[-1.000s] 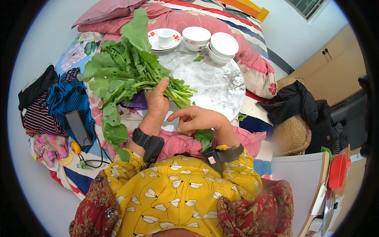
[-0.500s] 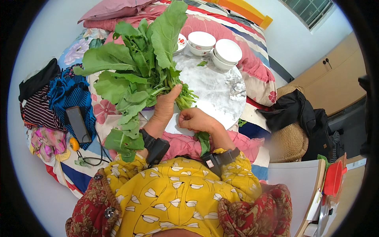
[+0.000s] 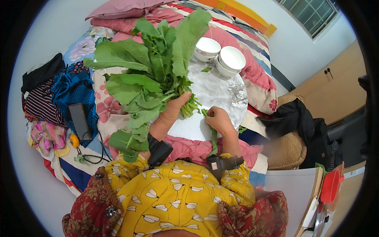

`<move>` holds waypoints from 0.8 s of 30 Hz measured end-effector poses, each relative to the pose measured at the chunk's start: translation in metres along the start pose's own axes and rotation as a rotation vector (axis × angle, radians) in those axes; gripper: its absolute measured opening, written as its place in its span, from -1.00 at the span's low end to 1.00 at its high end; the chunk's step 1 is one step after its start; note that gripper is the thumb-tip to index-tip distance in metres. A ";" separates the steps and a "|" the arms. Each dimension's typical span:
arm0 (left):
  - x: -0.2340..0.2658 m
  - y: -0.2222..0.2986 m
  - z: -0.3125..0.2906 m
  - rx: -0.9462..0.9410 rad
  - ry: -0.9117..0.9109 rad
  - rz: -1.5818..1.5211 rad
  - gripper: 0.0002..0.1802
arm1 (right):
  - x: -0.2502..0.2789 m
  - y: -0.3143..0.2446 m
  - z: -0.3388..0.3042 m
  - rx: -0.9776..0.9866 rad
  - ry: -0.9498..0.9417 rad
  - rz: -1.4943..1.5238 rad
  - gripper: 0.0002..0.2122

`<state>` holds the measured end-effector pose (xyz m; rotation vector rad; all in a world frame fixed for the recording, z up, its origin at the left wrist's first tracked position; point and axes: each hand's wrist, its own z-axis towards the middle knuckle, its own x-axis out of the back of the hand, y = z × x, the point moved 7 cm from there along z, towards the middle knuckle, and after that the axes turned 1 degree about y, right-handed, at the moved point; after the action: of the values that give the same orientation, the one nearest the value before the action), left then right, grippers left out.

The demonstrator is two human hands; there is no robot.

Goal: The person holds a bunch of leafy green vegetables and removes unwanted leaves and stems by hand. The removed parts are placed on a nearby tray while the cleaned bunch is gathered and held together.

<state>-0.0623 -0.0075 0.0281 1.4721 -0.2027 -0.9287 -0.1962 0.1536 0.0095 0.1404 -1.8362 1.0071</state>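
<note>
My left hand (image 3: 170, 113) is wrapped round the stems of a big bunch of leafy greens (image 3: 152, 75). The broad leaves fan out to the far left and droop over my wrist, and the cut stem ends point right. Just to the right, my right hand (image 3: 220, 120) pinches a single green leaf (image 3: 214, 142) by its stem; the blade hangs down along the inside of my wrist. Both hands are above the near part of a round white board (image 3: 183, 128) with a greyish, patchy surface.
Two stacks of white bowls, a left stack (image 3: 207, 48) and a right stack (image 3: 231, 61), stand at the board's far edge. A leaf scrap (image 3: 206, 69) lies near them. A phone (image 3: 80, 121) rests on clothes at left. A woven basket (image 3: 287, 144) stands at right.
My right hand has moved right, away from the stem ends, and the single leaf in it now shows more fully. The bunch in my left hand has shifted slightly right in the picture.
</note>
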 end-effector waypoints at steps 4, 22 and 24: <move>-0.003 0.014 -0.004 -0.026 -0.017 0.260 -0.61 | 0.018 -0.001 -0.001 0.030 0.159 0.199 -0.82; -0.015 0.013 -0.005 -0.099 -0.083 0.166 -0.70 | 0.045 -0.058 -0.024 0.418 0.150 1.326 -0.73; -0.013 0.007 -0.002 -0.032 -0.075 0.055 -0.71 | 0.040 -0.055 -0.022 0.399 0.126 1.329 -0.78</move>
<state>-0.0665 0.0011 0.0395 1.3965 -0.2806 -0.9393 -0.1725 0.1458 0.0765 -1.0069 -1.4620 2.1900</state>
